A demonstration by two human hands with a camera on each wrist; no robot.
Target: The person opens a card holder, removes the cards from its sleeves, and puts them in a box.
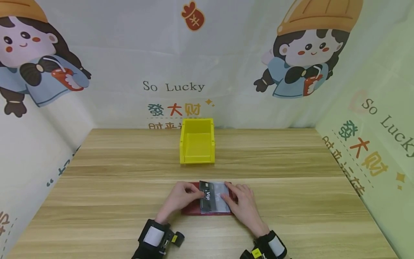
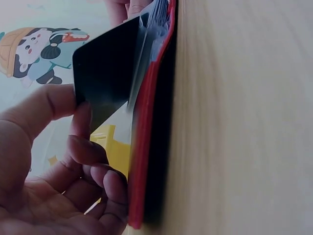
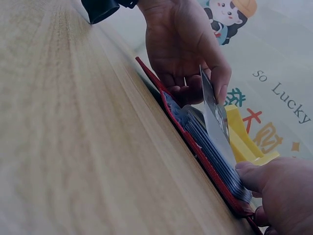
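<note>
Wooden table [image 1: 291, 201] filled the lower frame, a yellow bin [image 1: 197, 141] set at centre. Below it a red card holder [image 1: 194, 210] was pressed flat by the right hand [image 1: 243, 205]; a black card [image 1: 207, 196] was pinched by the left hand [image 1: 181, 198].

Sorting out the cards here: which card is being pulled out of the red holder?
The black VIP card, pinched by the left hand; the others stay flat in their clear sleeves.
</note>
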